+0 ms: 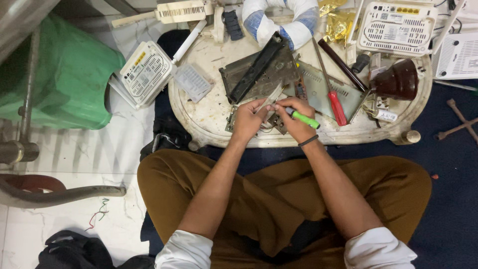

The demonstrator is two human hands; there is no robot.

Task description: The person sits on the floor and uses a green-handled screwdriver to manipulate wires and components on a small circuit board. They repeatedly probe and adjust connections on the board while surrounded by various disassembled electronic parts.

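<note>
Head view: right hand (294, 115) closed round green-handled tool (304, 119), tip at small metal part (269, 107) pinched by left hand (247, 119) over tray edge (209, 127). Risk: tip slips (fingers close), jabs left fingers; part drops into lap.

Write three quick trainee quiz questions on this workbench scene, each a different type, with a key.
1. True or false: the right hand grips a green-handled tool.
2. Which lies just right of the hands on the low white table? A) hammer B) red-handled screwdriver C) scissors
3. What does the left hand hold steady?

Key: 1 true. 2 B. 3 A small metal part at the table's near edge.
</note>
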